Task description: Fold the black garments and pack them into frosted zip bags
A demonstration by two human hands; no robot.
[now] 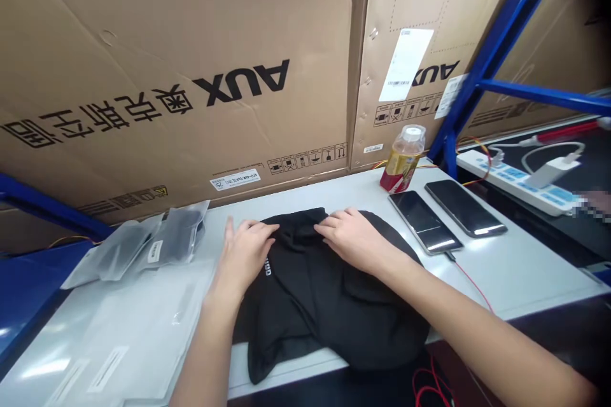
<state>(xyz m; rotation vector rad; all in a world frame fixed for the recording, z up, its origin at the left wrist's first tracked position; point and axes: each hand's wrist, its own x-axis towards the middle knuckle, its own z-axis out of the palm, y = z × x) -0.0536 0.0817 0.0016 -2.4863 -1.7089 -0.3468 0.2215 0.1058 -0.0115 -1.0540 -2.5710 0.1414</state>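
Dial: centred on the garment, with 12 toward the cartons [176,32].
Black garment [291,308]: lying spread and rumpled on the white table [520,273], between both hands; drooping over the near table edge around 5 to 6 o'clock; marked with small white lettering [268,266] near 10.
Left hand [243,251]: at 10 to 11 o'clock, bent over the cloth edge; thumb and forefinger close together at the fabric, one finger raised clear. Cannot tell a pinch from a light touch.
Right hand [353,238]: near 12 to 1, palm down over the cloth; fingers bunched side by side, tips on the far edge. Thumb hidden; cannot tell gripping from pressing.
Weight and feel: probably light, soft and limp; apparently smooth, so perhaps a little slippery against itself. Hardly fragile, but quick to crease.
Best hold: likely the doubled far edge at 11 and 12, taken between thumb and fingers with both hands apart, to keep the span taut. Poorer choice: the loose flap at 8, apt to sag and drag folds along.
Clear bags [165,248]: heaped between 9 and 10, beyond flat plastic sleeves [138,324] at 9.
Drink bottle [403,162]: upright at 1, well clear of the cloth.
Two phones [424,222]: face up at 2, side by side, the nearer one plugged into a red cable [477,286].
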